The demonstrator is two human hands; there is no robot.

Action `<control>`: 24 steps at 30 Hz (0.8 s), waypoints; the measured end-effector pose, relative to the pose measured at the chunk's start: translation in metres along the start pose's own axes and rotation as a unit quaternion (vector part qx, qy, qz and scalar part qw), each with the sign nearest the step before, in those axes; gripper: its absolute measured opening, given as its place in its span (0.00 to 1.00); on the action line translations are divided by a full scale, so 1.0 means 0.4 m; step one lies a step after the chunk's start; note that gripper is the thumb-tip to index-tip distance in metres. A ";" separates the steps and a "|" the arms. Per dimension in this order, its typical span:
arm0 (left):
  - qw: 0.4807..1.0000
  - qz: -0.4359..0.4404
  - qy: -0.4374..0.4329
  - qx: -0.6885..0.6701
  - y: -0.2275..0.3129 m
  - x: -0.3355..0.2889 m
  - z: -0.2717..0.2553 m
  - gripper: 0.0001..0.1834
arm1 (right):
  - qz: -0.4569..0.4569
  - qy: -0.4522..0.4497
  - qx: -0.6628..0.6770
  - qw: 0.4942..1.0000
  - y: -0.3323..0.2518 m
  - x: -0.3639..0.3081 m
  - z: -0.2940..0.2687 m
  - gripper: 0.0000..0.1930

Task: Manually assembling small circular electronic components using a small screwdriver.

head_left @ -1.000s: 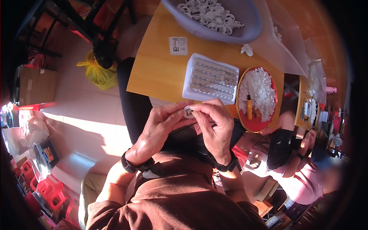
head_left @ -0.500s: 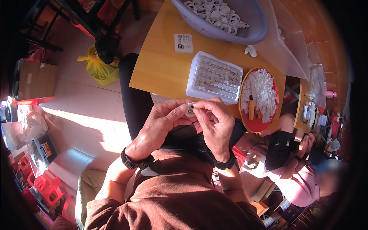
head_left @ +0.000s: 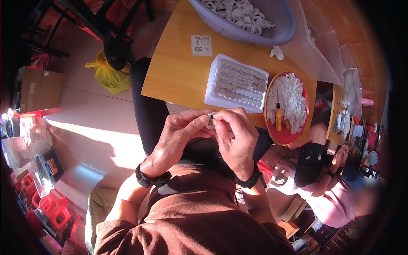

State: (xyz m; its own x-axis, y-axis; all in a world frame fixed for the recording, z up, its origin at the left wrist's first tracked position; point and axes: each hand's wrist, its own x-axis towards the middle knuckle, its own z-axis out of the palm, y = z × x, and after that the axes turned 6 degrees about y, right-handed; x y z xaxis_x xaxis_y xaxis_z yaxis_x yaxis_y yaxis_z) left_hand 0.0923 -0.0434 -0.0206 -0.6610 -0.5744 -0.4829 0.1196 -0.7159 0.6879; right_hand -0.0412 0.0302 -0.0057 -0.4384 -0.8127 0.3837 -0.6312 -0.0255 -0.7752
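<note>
My left hand [head_left: 180,132] pinches a small round white plastic piece [head_left: 210,124] between thumb and fingers, just off the table's near edge. A dark spot shows at its middle. My right hand [head_left: 239,135] closes on the same piece from the other side, thumb and forefinger at its upper edge. Whether those fingertips hold a further tiny part is hidden. Beyond my hands, a white plastic tray [head_left: 231,103] holds rows of silver coin-shaped discs [head_left: 238,80]. To its right, a red oval tray [head_left: 285,138] carries white strips [head_left: 292,95] and an orange-handled knife [head_left: 278,118].
A bluish basin [head_left: 238,39] of white ring-shaped parts [head_left: 248,19] stands at the back of the wooden table [head_left: 170,72]. Near it lie a printed white card [head_left: 201,45] and a crumpled white scrap [head_left: 277,53]. Another person [head_left: 325,199] sits at right. A yellow bag [head_left: 110,74] rests on the floor.
Both hands stay together on the white piece. My right fingers have shifted slightly left over its upper part, covering more of it. The view has tilted a little.
</note>
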 end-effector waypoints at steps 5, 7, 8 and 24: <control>0.999 0.024 0.001 0.028 -0.003 -0.007 0.007 0.16 | -0.007 -0.011 -0.043 0.999 -0.009 -0.003 -0.005 0.05; 0.999 0.029 0.000 0.034 -0.003 -0.011 0.008 0.16 | 0.008 -0.036 -0.047 0.998 -0.015 -0.001 -0.011 0.05; 0.999 0.031 -0.002 0.044 -0.002 -0.012 0.008 0.16 | 0.008 -0.035 -0.047 0.998 -0.016 0.002 -0.015 0.05; 0.985 0.127 0.047 0.104 -0.009 -0.007 0.023 0.12 | 0.098 0.009 0.120 0.988 0.005 0.002 -0.016 0.08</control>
State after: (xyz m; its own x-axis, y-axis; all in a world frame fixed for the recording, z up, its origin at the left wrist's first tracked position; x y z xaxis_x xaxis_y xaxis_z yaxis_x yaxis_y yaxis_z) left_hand 0.0867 -0.0356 -0.0166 -0.5571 -0.7653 -0.3225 0.1105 -0.4531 0.8846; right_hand -0.0471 0.0332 -0.0037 -0.5498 -0.8051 0.2225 -0.3639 -0.0089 -0.9314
